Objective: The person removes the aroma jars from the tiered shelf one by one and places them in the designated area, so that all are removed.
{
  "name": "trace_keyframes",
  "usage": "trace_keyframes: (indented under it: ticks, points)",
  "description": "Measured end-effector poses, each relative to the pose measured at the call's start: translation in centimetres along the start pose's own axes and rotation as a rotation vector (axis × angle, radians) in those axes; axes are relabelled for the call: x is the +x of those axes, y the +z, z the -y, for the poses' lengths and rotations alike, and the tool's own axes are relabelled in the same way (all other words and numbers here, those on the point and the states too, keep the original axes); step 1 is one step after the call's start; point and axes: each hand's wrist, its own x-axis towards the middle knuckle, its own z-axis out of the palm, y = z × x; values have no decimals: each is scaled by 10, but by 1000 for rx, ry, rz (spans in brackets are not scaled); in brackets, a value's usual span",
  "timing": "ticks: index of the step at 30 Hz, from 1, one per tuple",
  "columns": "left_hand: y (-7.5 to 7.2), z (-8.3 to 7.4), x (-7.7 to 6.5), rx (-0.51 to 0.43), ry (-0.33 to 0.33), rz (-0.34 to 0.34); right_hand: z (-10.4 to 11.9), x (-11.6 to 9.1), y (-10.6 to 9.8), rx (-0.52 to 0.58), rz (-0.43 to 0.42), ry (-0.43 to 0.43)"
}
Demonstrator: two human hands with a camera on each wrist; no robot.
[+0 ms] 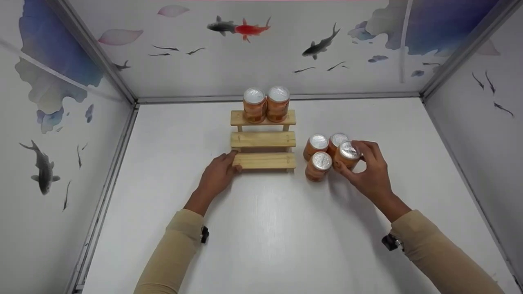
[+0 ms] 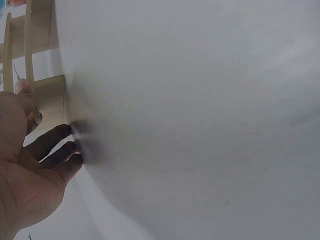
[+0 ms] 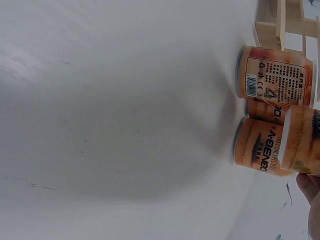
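Observation:
A three-step wooden stand (image 1: 263, 139) stands on the white table, with two orange cans (image 1: 278, 104) side by side on its top step. At the left end of the lowest step, my left hand (image 1: 216, 174) holds the board between thumb and fingers; its other fingers (image 2: 55, 145) touch the tabletop. To the right of the stand, my right hand (image 1: 372, 173) grips an orange can (image 1: 349, 151) with a silver lid. In the right wrist view this can (image 3: 302, 142) is raised off the table. Close beside it stand three similar cans (image 1: 318, 165), upright.
White panels painted with fish enclose the table at the back (image 1: 261, 73), left (image 1: 45, 122) and right. Metal rails (image 1: 196, 99) run along their lower edges. The lower two steps of the stand carry no cans.

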Motion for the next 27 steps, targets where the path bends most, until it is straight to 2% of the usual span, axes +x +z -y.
trace_keyframes:
  ticks: [17, 27]
  points:
    - [0, 0, -1, -5, -2, 5, -12, -15, 9, -15, 36, 28]
    - [0, 1, 1, 38, -4, 1, -15, -19, 13, -51, 86, 64]
